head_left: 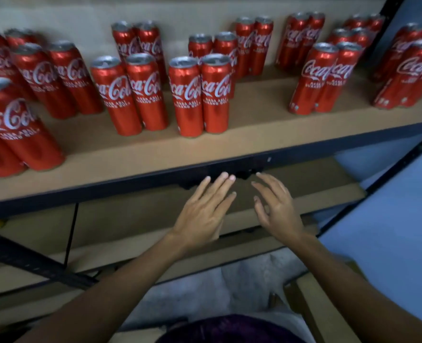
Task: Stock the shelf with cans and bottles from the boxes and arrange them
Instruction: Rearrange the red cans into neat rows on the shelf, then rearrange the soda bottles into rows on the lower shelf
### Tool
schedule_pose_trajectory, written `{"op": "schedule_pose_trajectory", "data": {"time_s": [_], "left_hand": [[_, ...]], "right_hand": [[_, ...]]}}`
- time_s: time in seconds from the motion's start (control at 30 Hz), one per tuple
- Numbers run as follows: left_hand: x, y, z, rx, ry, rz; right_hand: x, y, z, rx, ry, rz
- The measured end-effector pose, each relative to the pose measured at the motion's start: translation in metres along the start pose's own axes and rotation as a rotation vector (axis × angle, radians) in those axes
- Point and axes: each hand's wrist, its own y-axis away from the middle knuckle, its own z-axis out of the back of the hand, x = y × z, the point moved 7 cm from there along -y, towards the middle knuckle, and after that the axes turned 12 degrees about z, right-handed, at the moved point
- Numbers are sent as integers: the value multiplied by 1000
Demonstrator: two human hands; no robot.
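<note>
Brown shelf board (pixel 254 120) carries upright red Coca-Cola cans (pixel 200 95) in paired clusters, far ones blurred. Near its dark front edge, left hand (pixel 202 214) and right hand (pixel 276 209) hover empty, fingers spread.

Glossy red metal cans (pixel 189 95) on matt brown fibreboard shelf (pixel 267 120).

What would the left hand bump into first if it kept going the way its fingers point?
Probably the dark metal front edge of the shelf: the open left hand points up at it, fingertips nearly there. Depth is unclear.
</note>
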Motion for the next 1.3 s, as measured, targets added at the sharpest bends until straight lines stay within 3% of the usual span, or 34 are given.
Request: {"op": "schedule_pose_trajectory", "data": {"time_s": [0.1,0.33,0.5,0.73,0.9,1.1,1.3], "left_hand": [[4,12,-51,202,21,88],[40,24,-158,525,153,660],[44,19,-207,571,219,837],[67,11,-269,528,219,975],[99,-5,-294,344,120,921],[141,-23,-298,-68,143,821],[156,-38,-302,-219,168,769]], "right_hand": [[-37,27,-28,197,-65,-100],[-113,77,-78,503,-162,-313],[-149,84,-110,594,-170,-312],[-181,75,-168,563,-186,-312],[-194,69,-210,484,-186,-280],[-218,48,-245,134,-150,-277],[-230,32,-266,-37,-106,-243]]}}
